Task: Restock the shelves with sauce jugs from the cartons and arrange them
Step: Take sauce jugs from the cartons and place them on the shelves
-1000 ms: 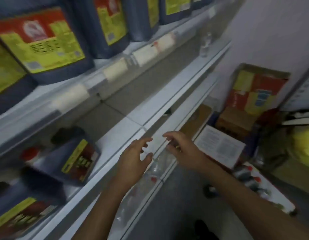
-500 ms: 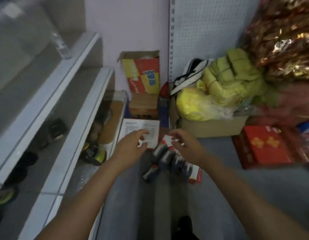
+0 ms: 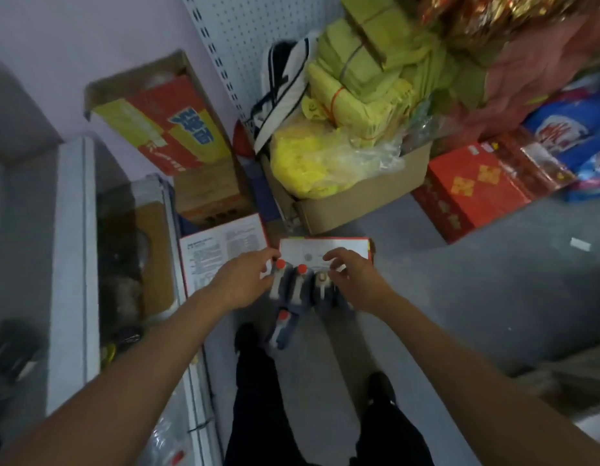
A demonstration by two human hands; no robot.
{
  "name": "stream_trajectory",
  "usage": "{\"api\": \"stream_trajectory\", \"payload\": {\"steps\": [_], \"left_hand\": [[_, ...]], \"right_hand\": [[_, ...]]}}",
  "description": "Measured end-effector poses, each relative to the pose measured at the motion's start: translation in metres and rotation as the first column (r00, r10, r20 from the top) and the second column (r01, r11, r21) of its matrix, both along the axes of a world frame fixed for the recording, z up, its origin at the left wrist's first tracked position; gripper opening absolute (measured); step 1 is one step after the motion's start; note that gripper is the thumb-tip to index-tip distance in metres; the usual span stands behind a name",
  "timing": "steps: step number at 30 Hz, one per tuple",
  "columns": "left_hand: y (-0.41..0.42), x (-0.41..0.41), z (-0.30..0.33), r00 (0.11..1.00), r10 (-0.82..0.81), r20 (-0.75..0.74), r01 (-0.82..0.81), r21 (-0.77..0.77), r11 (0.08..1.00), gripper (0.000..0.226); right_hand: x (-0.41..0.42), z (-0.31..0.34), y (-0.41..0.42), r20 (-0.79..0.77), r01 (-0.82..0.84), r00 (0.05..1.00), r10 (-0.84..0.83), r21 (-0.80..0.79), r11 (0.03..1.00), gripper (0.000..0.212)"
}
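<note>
Several dark sauce jugs with red caps (image 3: 293, 287) stand in an open carton on the floor; its red-edged white flaps (image 3: 325, 253) are folded out. One more jug (image 3: 282, 329) shows nearer my feet. My left hand (image 3: 244, 280) hovers at the left jug, fingers loosely curled near its cap. On the other side my right hand (image 3: 350, 277) hangs over the right jugs, fingers bent, holding nothing that I can see. The white shelves (image 3: 75, 264) run along the left.
A red and yellow carton (image 3: 164, 129) leans on the wall. A cardboard box (image 3: 365, 193) holds yellow bags. Red gift boxes (image 3: 470, 186) and blue bags (image 3: 574, 139) lie at the right. Grey floor (image 3: 476, 297) lies right of the jugs.
My view swung from the shelves down to the floor carton. Both hands left the shelf edge and came down over the jugs' caps.
</note>
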State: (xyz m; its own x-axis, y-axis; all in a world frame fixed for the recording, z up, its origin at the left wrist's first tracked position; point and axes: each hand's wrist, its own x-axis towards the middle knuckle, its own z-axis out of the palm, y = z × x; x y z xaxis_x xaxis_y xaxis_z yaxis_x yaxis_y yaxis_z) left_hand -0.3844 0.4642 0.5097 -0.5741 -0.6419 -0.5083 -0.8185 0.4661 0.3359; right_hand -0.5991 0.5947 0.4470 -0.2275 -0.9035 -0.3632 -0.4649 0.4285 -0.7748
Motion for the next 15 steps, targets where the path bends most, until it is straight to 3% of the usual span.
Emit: {"api": "stream_trajectory", "payload": {"steps": [8,11,15], "left_hand": [[-0.143,0.020,-0.163,0.947,-0.282,0.153,0.261,0.146,0.954,0.050],[-0.191,0.031,-0.237,0.884,-0.415,0.217,0.371,0.217,0.903,0.060],[-0.229,0.033,-0.331,0.795,-0.560,0.234,0.499,0.272,0.823,0.070]], "right_hand": [[0.107,-0.145,-0.088,0.003,0.194,0.979,-0.202,0.254,0.947,0.042],[0.151,-0.224,-0.113,-0.008,0.265,0.960,-0.281,0.358,0.895,0.043],[0.192,-0.304,-0.124,-0.010,0.374,0.910,-0.414,0.449,0.812,0.062]]}}
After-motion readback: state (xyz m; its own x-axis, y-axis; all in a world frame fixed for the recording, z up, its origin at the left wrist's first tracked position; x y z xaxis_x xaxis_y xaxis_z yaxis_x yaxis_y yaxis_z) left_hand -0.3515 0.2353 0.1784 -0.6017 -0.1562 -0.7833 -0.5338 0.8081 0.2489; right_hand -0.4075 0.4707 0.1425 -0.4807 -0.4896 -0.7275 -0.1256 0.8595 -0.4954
